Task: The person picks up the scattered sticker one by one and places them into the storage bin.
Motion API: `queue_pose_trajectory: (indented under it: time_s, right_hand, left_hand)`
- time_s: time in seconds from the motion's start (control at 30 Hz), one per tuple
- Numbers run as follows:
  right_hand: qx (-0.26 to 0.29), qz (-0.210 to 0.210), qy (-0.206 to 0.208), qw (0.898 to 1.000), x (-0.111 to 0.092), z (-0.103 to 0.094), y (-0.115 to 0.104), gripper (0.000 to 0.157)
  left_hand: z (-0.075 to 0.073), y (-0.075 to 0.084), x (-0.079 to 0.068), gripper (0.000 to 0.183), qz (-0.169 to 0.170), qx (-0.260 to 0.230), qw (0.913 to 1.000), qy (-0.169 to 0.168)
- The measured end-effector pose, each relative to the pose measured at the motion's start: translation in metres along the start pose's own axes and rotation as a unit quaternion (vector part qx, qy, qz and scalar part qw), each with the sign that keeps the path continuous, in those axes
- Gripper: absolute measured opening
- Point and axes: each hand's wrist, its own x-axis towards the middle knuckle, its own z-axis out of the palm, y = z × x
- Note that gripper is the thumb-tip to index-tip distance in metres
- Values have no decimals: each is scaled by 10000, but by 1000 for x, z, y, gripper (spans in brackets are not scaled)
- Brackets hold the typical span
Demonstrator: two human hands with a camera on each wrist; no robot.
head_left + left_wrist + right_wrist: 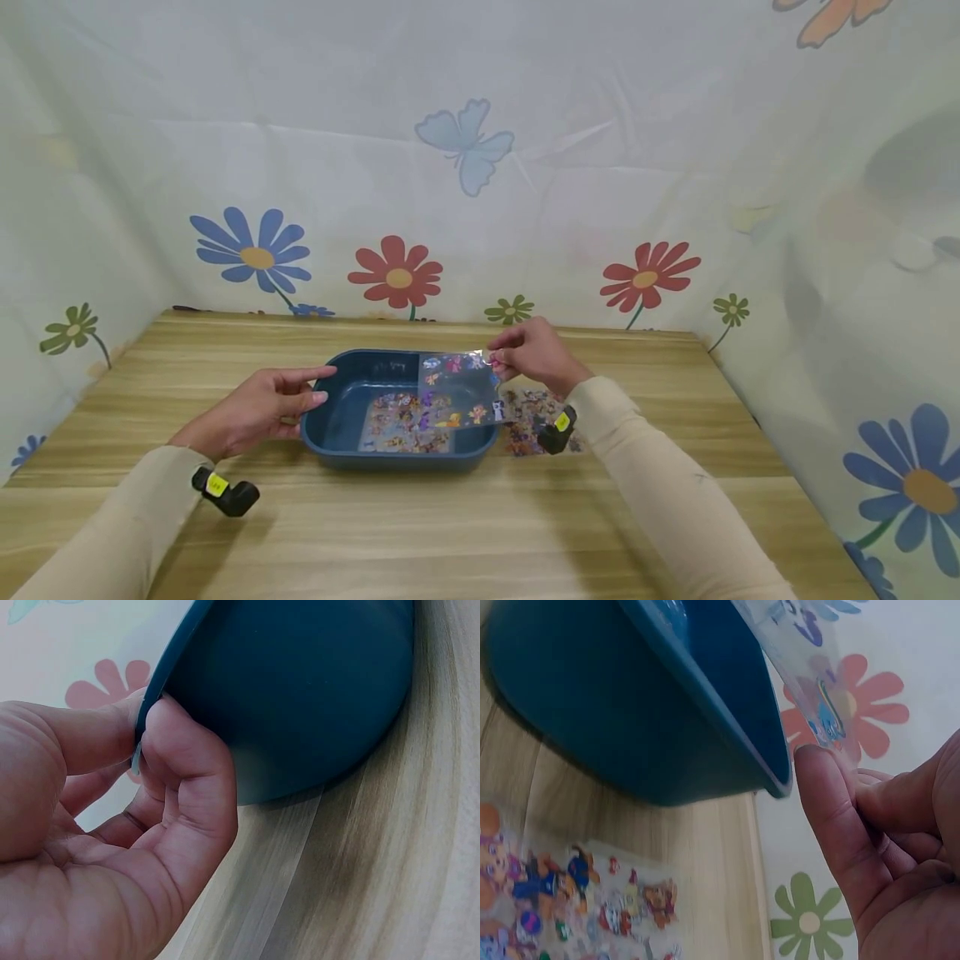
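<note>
A dark blue plastic basin [397, 461] stands on the wooden table. My left hand [258, 410] grips its left rim, thumb and fingers pinching the edge in the left wrist view. Between thumb and fingertips, my right hand [536, 357] pinches the corner of a clear sticker sheet [459, 398] printed with colourful ponies. That sheet hangs over the basin's right side. Inside the basin lies another sticker sheet [390, 427], partly hidden by the raised one. More printed sticker sheets [577, 900] lie on the table right of the basin, beneath my right forearm.
The wooden table [420, 533] runs back to a white cloth backdrop [330, 167] printed with flowers and a butterfly. Cloth also hangs along both sides. A small black camera [558, 430] sits on my right wrist, another camera [225, 490] on my left.
</note>
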Motion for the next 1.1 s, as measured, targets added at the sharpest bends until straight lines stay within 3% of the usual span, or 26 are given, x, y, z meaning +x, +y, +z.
queue_pose_trajectory:
  time_s: [1.1]
  right_hand:
    - [-316, -246, -407, 9984, 12, 66, -16, 24]
  left_hand:
    - [-2, -3, 2, 72, -40, 45, 10000, 24]
